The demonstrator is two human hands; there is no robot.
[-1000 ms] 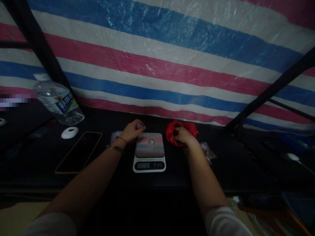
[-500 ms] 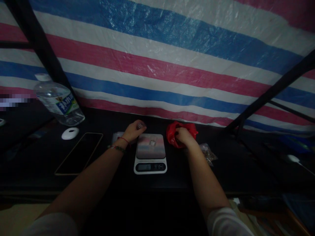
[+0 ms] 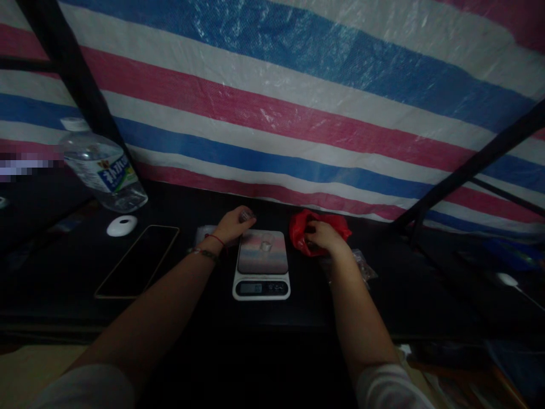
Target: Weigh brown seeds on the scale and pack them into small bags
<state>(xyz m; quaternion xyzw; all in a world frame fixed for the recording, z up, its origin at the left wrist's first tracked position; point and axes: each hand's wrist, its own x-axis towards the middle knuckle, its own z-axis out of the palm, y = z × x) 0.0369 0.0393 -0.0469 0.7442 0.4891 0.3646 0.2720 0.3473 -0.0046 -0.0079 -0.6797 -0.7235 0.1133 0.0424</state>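
My left hand is closed around a small see-through plastic piece, just behind the left corner of a white kitchen scale. A small clear round object rests on the scale's shiny plate. On the right, the curled fingers of my right hand reach into an open red plastic bag. What they pinch is hidden in the bag. Flat clear plastic bags lie by my left wrist, and a clear zip bag of small brownish bits lies partly under my right forearm.
To the left are a phone, a white oval case-like object and a large clear bottle with a label. Behind the black table hangs a striped plastic sheet. Dark slanted posts stand at both sides.
The view has tilted slightly. My right hand has shifted a little within the red bag, whose right side spreads wider. My left hand stays nearly where it was, holding the clear piece.
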